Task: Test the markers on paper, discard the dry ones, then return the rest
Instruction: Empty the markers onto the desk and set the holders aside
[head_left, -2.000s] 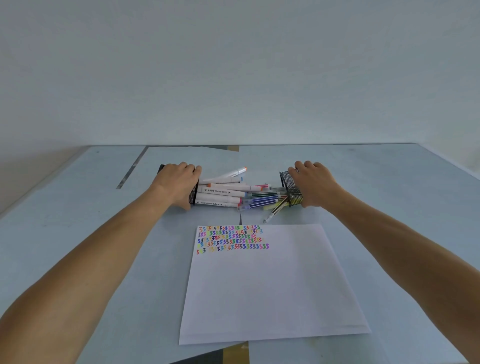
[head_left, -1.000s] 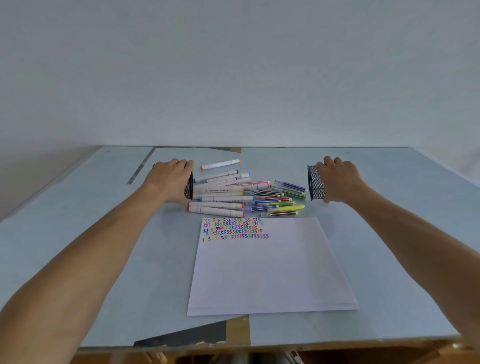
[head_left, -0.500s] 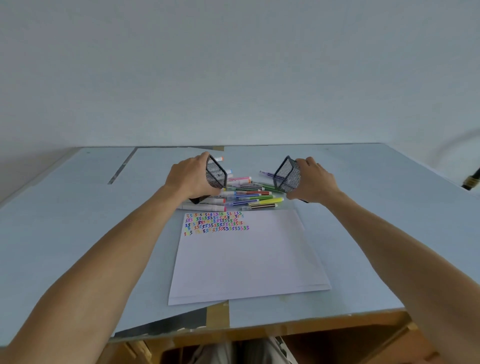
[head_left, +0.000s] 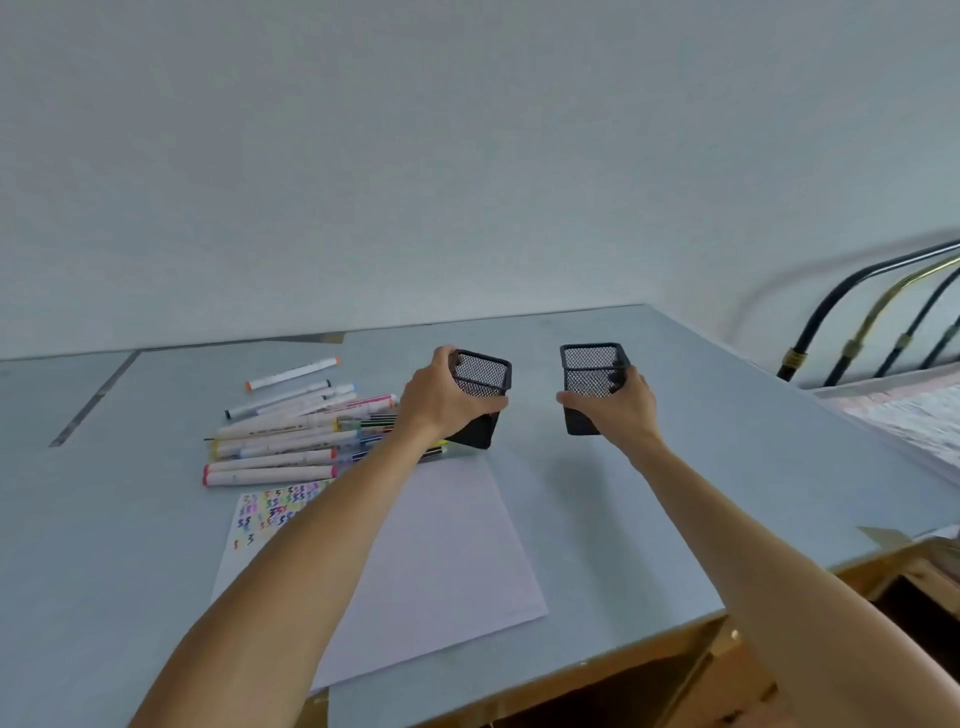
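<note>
Blue table (head_left: 675, 467); hands grip two mesh cups (head_left: 480, 382), markers (head_left: 291, 431) beside.

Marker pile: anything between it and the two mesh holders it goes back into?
Nothing visible. Both holders, left and right, look empty and open-topped, held right of the marker pile. The left forearm crosses the pile's near end.

left hand (head_left: 441, 402): arm outstretched, fingers curled round a mesh cup (head_left: 480, 382) | right hand (head_left: 615, 410): arm outstretched, gripping another mesh cup (head_left: 592, 371)
</note>
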